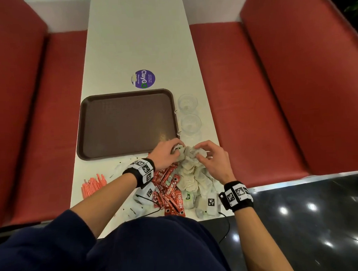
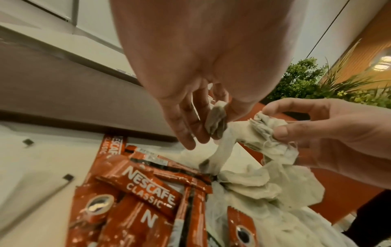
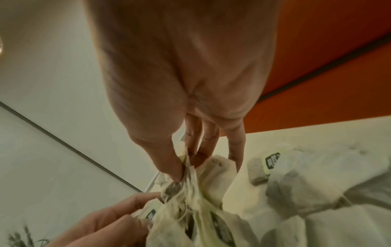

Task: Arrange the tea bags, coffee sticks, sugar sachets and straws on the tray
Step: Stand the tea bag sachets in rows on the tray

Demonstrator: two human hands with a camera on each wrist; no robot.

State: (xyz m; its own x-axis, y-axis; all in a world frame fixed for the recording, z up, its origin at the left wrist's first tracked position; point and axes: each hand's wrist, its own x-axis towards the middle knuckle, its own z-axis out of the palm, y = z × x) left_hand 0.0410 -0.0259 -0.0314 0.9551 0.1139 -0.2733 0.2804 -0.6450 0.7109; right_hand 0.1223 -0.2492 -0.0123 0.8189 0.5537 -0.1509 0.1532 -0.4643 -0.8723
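Left hand (image 1: 167,152): fingers curled, pinching one tea bag out of the tangled clump of pale paper tea bags (image 1: 192,155); in the left wrist view a single greyish bag hangs between thumb and fingertips (image 2: 186,133).
Right hand (image 1: 212,156): thumb and fingers pinch the same clump from the other side, gripping a knot of strings and bags; the two hands sit close together, joined by the clump.
Tea bags: the heap trails from the hands back toward the person, with green-and-black tags whose writing is too blurred to read.
Coffee sticks: red foil coffee sticks (image 1: 167,188) lie under and behind the left wrist, touching the tea bag heap; the print reads "NESCAFE CLASSIC".
Straws: a bundle of orange straws (image 1: 93,184) lies well to the left of the left hand, near the left edge of the surface.
Sugar sachets: white sugar sachets (image 1: 134,213) lie near the person, beside the coffee sticks; the small print is unreadable.
Tray: the brown rectangular plastic tray (image 1: 126,125) is bare, just ahead and left of the left hand, its near right corner beside the knuckles.
Glasses: two clear glass cups (image 1: 188,114) stand ahead of the right hand, just beside the tray's right rim.
Sticker: a round purple sticker (image 1: 144,78) beyond the tray reads "ClayGO".
Surface: the white surface (image 1: 138,35) lies open beyond the sticker; red bench seats (image 1: 253,92) flank both long edges.
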